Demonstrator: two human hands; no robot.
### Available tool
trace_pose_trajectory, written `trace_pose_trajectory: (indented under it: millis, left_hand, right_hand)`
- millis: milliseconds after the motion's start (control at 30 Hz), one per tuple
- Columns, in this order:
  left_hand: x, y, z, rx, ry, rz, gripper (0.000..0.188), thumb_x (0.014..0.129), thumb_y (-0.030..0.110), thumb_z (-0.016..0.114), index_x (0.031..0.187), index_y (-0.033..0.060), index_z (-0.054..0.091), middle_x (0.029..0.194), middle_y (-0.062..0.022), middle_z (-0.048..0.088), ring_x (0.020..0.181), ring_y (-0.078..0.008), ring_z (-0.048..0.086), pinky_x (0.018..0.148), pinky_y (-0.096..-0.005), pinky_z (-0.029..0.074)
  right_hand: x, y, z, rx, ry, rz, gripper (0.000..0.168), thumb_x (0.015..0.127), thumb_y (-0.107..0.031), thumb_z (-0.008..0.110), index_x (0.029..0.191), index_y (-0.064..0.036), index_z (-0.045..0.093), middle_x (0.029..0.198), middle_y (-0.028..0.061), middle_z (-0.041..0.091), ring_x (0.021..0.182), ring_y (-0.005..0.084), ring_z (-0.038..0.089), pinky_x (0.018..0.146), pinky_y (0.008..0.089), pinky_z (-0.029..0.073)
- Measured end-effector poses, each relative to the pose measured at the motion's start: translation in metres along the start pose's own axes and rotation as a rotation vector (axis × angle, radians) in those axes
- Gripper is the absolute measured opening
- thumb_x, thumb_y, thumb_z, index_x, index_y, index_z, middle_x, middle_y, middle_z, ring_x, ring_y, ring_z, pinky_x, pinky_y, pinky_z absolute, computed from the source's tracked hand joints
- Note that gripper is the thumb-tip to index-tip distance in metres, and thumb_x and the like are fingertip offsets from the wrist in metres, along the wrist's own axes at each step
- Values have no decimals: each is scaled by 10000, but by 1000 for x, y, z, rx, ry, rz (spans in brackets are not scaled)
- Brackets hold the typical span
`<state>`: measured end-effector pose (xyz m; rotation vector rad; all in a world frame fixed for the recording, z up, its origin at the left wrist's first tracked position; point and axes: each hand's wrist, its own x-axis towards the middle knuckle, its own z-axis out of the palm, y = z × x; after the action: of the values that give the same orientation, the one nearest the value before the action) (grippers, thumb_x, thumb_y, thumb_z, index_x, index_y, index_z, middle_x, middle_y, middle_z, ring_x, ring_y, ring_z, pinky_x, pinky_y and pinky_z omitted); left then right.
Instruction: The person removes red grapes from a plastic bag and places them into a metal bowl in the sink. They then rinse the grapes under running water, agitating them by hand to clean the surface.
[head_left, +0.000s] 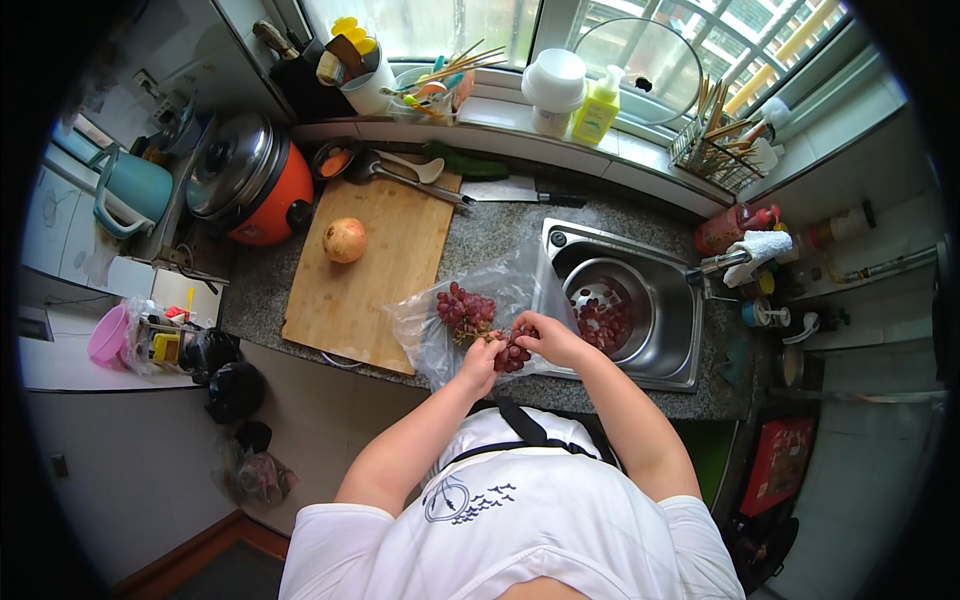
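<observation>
A small bunch of red grapes (513, 355) is between my hands, over a clear plastic bag (427, 330) spread on the counter. My left hand (481, 363) pinches the stem end of the bunch, while the fingers of my right hand (551, 339) close on grapes at its upper right side. A larger bunch of red grapes (465, 309) lies on the bag just beyond my left hand. To the right, loose grapes (604, 324) sit in water in a round metal bowl (646, 300) inside the steel sink (679, 341).
Left of the bag, a wooden cutting board (382, 300) bears a pomegranate (345, 240). Behind lie a kitchen knife (517, 193), ladles (409, 176) and a green vegetable (472, 165). An orange rice cooker (262, 187) stands at left; the faucet (720, 264) reaches over the sink's right side.
</observation>
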<state>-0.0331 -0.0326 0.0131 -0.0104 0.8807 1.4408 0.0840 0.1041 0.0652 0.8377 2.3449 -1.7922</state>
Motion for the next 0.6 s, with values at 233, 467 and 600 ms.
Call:
trace_pose_trajectory:
  millis: [233, 467, 600]
  left_hand:
    - [-8, 10, 0, 7, -4, -107, 99, 871, 116, 465, 948, 76, 512, 831, -49, 599, 764, -177, 605, 700, -344, 510]
    - [-10, 9, 1, -58, -12, -57, 143, 855, 72, 486, 993, 105, 487, 920, -42, 595, 805, -156, 603, 751, -328, 507]
    - [-5, 1, -6, -30, -20, 1, 183, 846, 48, 483, 1029, 51, 490, 988, -71, 595, 850, -179, 621, 788, -334, 510]
  right_hand:
    - [-3, 5, -12, 455, 33, 37, 141, 887, -174, 557, 998, -94, 524, 814, 23, 548, 664, 99, 479, 551, 246, 379]
    - [5, 22, -2, 674, 84, 460, 430, 920, -453, 490, 678, -98, 461, 575, 11, 456, 464, 101, 396, 399, 225, 251]
    - [9, 9, 0, 112, -147, 510, 511, 926, -475, 455, 677, -39, 546, 568, 78, 499, 509, 162, 478, 433, 293, 341]
